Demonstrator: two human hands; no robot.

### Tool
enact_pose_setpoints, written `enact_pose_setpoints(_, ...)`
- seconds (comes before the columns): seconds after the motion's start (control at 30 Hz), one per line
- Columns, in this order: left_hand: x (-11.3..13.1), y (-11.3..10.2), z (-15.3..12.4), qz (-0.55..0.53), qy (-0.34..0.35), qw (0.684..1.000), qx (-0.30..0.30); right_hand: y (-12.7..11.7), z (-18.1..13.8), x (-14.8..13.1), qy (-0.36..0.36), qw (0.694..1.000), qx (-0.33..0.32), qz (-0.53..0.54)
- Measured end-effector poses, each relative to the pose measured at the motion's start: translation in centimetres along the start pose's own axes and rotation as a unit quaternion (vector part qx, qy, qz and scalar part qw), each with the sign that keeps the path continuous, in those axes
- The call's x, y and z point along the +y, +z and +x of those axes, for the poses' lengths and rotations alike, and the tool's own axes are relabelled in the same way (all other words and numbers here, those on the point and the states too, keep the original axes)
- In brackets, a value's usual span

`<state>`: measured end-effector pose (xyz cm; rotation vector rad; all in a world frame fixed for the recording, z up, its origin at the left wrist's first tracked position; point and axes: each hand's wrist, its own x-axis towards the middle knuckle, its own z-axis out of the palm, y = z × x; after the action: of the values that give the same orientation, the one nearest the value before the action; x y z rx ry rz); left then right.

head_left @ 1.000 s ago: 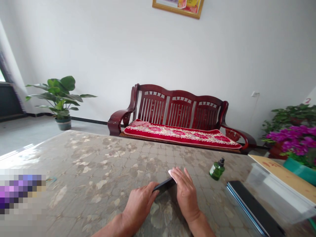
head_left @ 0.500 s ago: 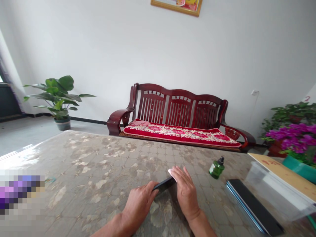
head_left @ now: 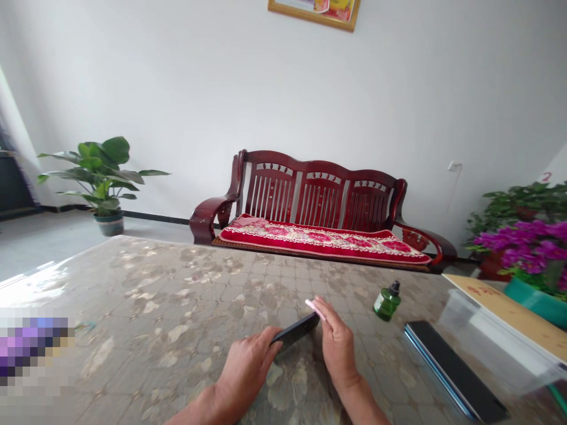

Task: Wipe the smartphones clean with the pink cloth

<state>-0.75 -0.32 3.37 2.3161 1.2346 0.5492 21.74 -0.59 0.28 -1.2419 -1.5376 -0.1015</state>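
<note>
My left hand (head_left: 248,365) grips the near end of a black phone (head_left: 296,331), tilting it up off the patterned table (head_left: 155,313). My right hand (head_left: 337,342) is at the phone's far end, fingers closed on a small pale pink-white pad (head_left: 315,308) held against the phone's upper edge. Both forearms come in from the bottom of the view.
A small green bottle (head_left: 387,301) with a black cap stands right of my hands. A flat dark slab (head_left: 452,369) lies at the right, beside a clear plastic box (head_left: 491,336) with a tan lid. Purple flowers (head_left: 527,248), a red wooden bench (head_left: 319,218) and a potted plant (head_left: 103,174) stand beyond.
My right hand has turned more onto its edge and lifted slightly, so the pad now shows narrower at the phone's far end. The left hand keeps its grip.
</note>
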Motion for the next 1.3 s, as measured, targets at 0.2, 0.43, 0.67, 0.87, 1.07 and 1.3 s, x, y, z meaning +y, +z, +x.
enact_pose_setpoints(0.2,0.0,0.0,0.0,0.000,0.006,1.000,0.007,0.8,-1.0,1.6,0.155,0.981,0.040,0.108)
enact_pose_setpoints(0.43,-0.5,0.3,-0.1,-0.017,0.002,1.000,0.023,1.2,-1.6,2.9,0.214,0.958,-0.021,0.191)
enact_pose_setpoints(0.67,-1.0,0.8,-0.1,-0.039,0.011,0.998,0.051,-0.2,0.2,0.6,0.175,0.971,0.039,0.156)
enact_pose_setpoints(0.87,-1.1,1.0,-0.2,-0.014,0.032,0.996,0.079,-1.0,0.9,-3.9,0.041,0.995,0.052,0.078)
enact_pose_setpoints(1.07,-1.0,1.3,-0.2,-0.035,0.094,0.987,0.126,-1.9,1.0,-7.8,-0.185,0.983,-0.009,0.018)
enact_pose_setpoints(1.3,0.1,0.2,-0.5,-0.073,0.181,0.958,0.211,-1.6,0.9,-9.3,-0.271,0.961,-0.051,-0.033)
